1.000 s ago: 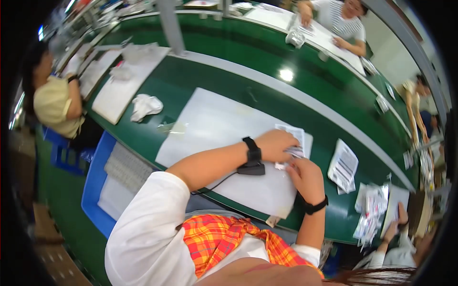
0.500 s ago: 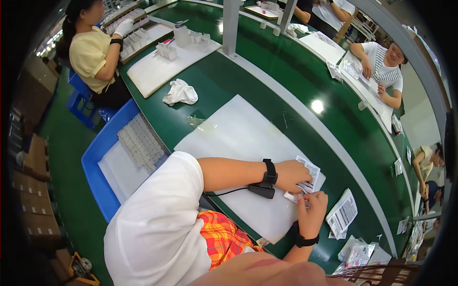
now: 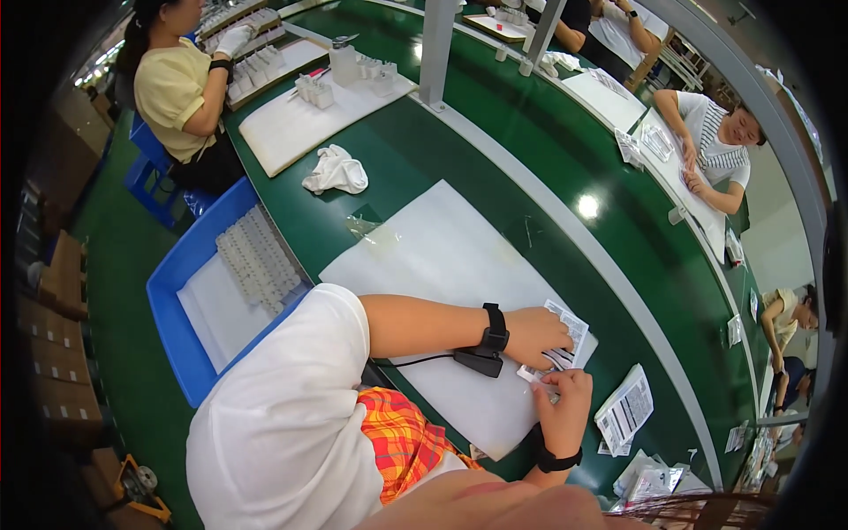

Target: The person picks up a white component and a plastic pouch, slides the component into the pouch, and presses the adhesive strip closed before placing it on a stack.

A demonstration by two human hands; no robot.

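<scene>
A: Layout on the green table (image 3: pixel 406 150)?
B: White mat (image 3: pixel 442 256); near its right corner, left hand (image 3: pixel 535 336), grip curled, and right hand (image 3: pixel 565 399), grip narrow, contents indeterminable; under the left fingertips, a printed leaflet (image 3: pixel 574 328).
A: Handling?
B: Probably light, flexible, easily creased; best pinched by its edges.

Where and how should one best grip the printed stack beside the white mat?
Pinch the printed stack probably by its long edge facing the white mat, coming from the left with the right hand: it lies flat and slanted, and that edge is uncovered and nearest that hand.
</scene>
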